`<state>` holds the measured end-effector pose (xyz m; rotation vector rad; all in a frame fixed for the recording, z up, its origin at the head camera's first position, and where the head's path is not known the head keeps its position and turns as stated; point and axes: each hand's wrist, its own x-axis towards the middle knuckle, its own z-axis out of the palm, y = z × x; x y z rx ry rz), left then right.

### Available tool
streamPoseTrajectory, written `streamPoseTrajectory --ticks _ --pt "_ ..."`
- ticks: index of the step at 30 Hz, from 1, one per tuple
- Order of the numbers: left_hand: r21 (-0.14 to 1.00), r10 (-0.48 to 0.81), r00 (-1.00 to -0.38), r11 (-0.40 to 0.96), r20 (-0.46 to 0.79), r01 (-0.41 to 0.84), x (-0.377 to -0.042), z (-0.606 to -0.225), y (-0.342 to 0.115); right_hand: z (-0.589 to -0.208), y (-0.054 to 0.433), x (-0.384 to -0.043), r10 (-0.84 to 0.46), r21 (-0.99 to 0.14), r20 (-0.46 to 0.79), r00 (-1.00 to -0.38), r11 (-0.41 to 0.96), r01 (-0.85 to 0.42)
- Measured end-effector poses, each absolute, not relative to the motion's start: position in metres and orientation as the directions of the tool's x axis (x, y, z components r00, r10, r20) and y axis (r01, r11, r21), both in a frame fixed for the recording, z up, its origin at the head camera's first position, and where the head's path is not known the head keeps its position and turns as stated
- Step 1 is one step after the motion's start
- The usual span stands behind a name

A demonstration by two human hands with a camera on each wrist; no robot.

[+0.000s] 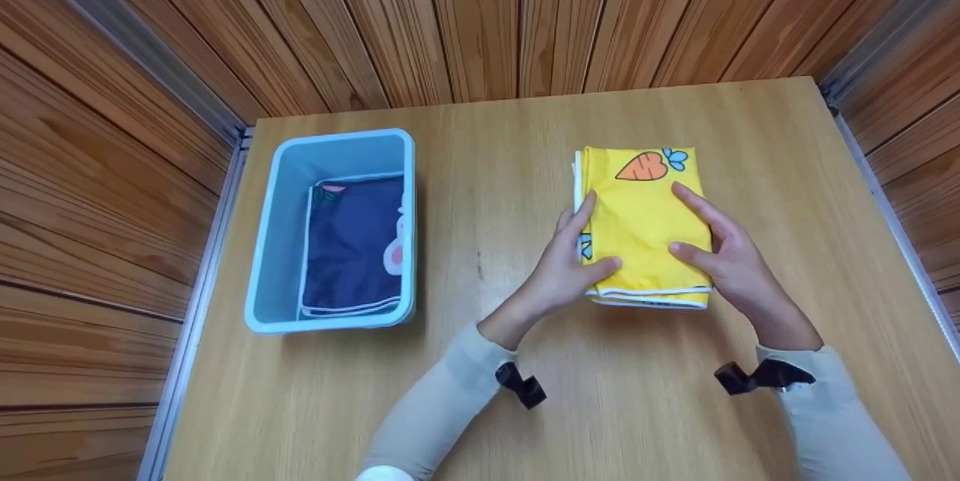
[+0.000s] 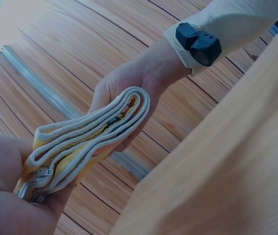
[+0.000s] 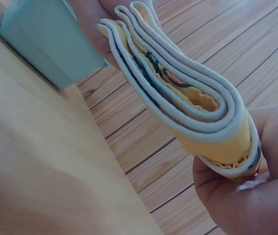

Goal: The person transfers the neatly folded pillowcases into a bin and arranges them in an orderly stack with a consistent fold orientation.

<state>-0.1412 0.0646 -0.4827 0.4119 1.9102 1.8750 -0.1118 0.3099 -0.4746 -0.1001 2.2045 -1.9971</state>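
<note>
A folded yellow cloth (image 1: 645, 226) with a carrot print and white piped edges is held between both hands, raised off the table. My left hand (image 1: 566, 260) grips its left side, thumb on top and other fingers at the edge or underneath. On the opposite side my right hand (image 1: 731, 260) holds it, with thumb and index finger on the upper face. Several stacked layers of the cloth (image 2: 89, 132) show edge-on in the left wrist view. From the right wrist, the cloth (image 3: 178, 98) shows its rounded fold beside the right hand (image 3: 246, 191).
A light blue plastic bin (image 1: 409, 233) stands on the left of the wooden table (image 1: 480, 376). Inside it lies a folded navy cloth (image 1: 352, 241) with white piping and a printed pattern. Wood-plank walls (image 1: 480, 16) with metal corner rails enclose the table.
</note>
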Motion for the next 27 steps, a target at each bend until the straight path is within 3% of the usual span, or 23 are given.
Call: streamPoseTrajectory --ticks 12,27 --pt "0.994 0.491 -0.866 -0.005 -0.091 -0.108 -0.141 -0.48 0.051 -0.473 0.298 -0.116 -0.178 -0.992 -0.038 -0.983 0.129 0.015" --pt "0.995 0.471 -0.877 0.02 -0.093 -0.095 -0.14 -0.481 0.037 -0.471 0.287 -0.121 -0.207 -0.983 -0.086 -0.975 0.177 0.05"
